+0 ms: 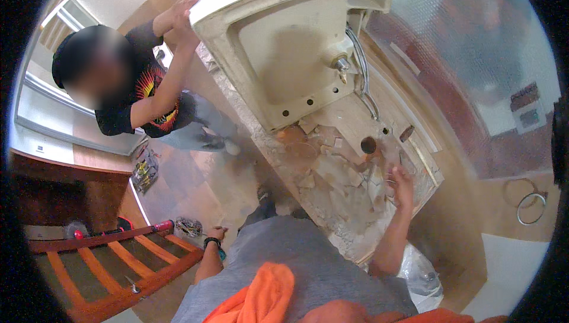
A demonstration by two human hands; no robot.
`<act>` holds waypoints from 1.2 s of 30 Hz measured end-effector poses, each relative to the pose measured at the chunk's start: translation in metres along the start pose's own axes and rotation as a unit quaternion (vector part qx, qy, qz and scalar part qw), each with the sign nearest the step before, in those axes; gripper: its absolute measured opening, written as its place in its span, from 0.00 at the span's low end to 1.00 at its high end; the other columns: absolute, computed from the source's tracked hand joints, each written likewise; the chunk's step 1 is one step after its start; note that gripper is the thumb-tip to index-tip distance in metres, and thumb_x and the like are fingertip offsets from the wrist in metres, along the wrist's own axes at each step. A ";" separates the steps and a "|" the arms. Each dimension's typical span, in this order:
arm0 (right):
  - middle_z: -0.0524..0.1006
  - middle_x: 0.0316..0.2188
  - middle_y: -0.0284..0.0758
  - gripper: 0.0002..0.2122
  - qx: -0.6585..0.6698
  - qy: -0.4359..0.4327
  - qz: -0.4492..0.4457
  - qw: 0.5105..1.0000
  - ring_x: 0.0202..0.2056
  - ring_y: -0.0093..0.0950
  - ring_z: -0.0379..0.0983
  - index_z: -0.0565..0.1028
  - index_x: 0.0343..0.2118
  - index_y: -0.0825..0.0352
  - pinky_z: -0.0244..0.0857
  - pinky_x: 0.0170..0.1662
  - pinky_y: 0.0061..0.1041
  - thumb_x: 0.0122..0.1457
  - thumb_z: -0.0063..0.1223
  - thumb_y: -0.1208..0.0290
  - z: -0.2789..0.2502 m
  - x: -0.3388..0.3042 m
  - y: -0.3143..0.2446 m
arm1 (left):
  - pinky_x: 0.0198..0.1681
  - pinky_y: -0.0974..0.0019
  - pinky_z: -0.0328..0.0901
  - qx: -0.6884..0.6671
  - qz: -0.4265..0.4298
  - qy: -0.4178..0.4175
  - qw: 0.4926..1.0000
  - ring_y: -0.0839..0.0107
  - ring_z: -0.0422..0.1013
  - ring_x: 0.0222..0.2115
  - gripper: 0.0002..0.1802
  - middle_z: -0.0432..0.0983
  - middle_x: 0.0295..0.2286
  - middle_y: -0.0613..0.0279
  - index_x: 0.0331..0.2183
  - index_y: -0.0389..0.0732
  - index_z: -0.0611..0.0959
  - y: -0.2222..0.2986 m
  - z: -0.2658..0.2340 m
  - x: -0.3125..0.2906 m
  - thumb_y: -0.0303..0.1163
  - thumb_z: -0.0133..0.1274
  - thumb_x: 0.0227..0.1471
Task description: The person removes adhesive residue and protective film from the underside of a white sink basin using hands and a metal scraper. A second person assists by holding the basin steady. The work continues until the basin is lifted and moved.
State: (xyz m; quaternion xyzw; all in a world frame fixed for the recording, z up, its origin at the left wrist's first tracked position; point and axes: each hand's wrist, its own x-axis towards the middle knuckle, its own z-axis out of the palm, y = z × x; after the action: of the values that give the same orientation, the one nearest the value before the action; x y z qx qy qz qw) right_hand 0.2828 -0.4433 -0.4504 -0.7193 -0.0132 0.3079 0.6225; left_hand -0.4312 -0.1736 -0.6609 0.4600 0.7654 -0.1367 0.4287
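Note:
A cream sink top (278, 56) stands tilted up, with a row of holes along its lower edge. A metal fitting (340, 64) projects from it, and grey flexible hoses (363, 74) hang beside it. Another person's hand (185, 12) grips its left edge. Beneath lies a counter base (349, 118) strewn with broken tile and mortar pieces (335, 172). Over the right part of this rubble my right hand (401, 185) is held with fingers apart and slightly bent, nothing visible in it. My left hand (218, 233) hangs low beside my body, fingers loosely out and apparently holding nothing.
The other person (157, 92) stands at the far left. Tools (145, 172) lie on the floor, with a coiled cable (188, 226) nearer. A red-brown slatted wooden piece (118, 264) is at lower left. A clear plastic bag (419, 278) sits right of me; a towel ring (531, 208) hangs on the wall.

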 end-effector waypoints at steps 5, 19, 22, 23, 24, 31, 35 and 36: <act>0.82 0.38 0.42 0.13 -0.262 0.037 -0.280 0.923 0.38 0.34 0.80 0.81 0.43 0.70 0.73 0.47 0.32 0.59 0.64 0.68 0.114 -0.022 0.007 | 0.37 0.59 0.74 0.025 0.136 -0.033 0.990 0.62 0.80 0.31 0.27 0.85 0.33 0.54 0.46 0.37 0.86 0.068 0.009 0.018 0.47 0.66 0.51; 0.83 0.33 0.47 0.18 -0.473 -0.015 -0.203 0.857 0.36 0.45 0.82 0.82 0.41 0.68 0.74 0.43 0.41 0.58 0.63 0.56 0.431 -0.054 0.011 | 0.49 0.56 0.72 0.033 0.254 -0.088 0.963 0.55 0.80 0.43 0.24 0.85 0.39 0.48 0.45 0.35 0.86 0.083 -0.108 0.135 0.44 0.64 0.54; 0.83 0.34 0.50 0.16 -0.497 0.024 -0.207 0.843 0.39 0.50 0.81 0.81 0.38 0.68 0.73 0.43 0.46 0.59 0.60 0.58 0.462 -0.025 0.029 | 0.38 0.59 0.74 0.053 0.240 -0.082 0.966 0.60 0.80 0.31 0.23 0.85 0.32 0.53 0.43 0.36 0.87 0.011 -0.150 0.185 0.45 0.63 0.54; 0.82 0.34 0.50 0.15 -0.501 0.030 -0.207 0.839 0.38 0.50 0.80 0.81 0.37 0.68 0.73 0.44 0.47 0.59 0.60 0.58 0.471 -0.017 0.035 | 0.34 0.61 0.74 -0.049 0.181 -0.089 0.978 0.62 0.79 0.27 0.23 0.85 0.29 0.55 0.43 0.36 0.87 -0.014 -0.163 0.189 0.46 0.63 0.54; 0.82 0.34 0.50 0.15 -0.507 0.036 -0.205 0.837 0.38 0.51 0.80 0.81 0.37 0.68 0.73 0.44 0.47 0.59 0.60 0.59 0.478 -0.013 0.039 | 0.31 0.62 0.73 -0.021 0.161 -0.072 0.984 0.64 0.78 0.25 0.22 0.84 0.28 0.57 0.42 0.37 0.87 -0.041 -0.176 0.196 0.46 0.63 0.54; 0.82 0.31 0.49 0.14 -0.544 0.019 -0.298 0.784 0.35 0.48 0.80 0.81 0.38 0.68 0.73 0.42 0.46 0.59 0.61 0.60 0.466 0.003 0.037 | 0.25 0.61 0.70 0.001 0.066 -0.074 0.995 0.66 0.76 0.23 0.18 0.82 0.26 0.59 0.40 0.39 0.86 -0.125 -0.171 0.179 0.44 0.60 0.56; 0.82 0.30 0.49 0.12 -0.550 -0.007 -0.298 0.780 0.34 0.47 0.80 0.81 0.35 0.66 0.73 0.39 0.46 0.57 0.61 0.61 0.459 0.013 0.045 | 0.23 0.60 0.68 -0.015 0.113 -0.113 0.987 0.66 0.75 0.22 0.16 0.80 0.26 0.59 0.39 0.40 0.85 -0.130 -0.137 0.160 0.43 0.59 0.57; 0.82 0.29 0.49 0.12 -0.551 -0.021 -0.296 0.780 0.34 0.47 0.80 0.81 0.34 0.66 0.73 0.39 0.45 0.57 0.62 0.61 0.459 0.016 0.045 | 0.23 0.60 0.67 -0.020 0.133 -0.117 0.984 0.66 0.75 0.22 0.16 0.80 0.25 0.59 0.38 0.41 0.85 -0.128 -0.128 0.157 0.43 0.58 0.58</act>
State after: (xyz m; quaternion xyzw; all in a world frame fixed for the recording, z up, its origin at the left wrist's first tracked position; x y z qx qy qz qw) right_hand 0.0682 -0.0394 -0.5135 -0.8936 -0.4060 0.0638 0.1803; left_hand -0.6372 -0.0729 -0.7312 0.5300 0.6445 -0.1156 0.5388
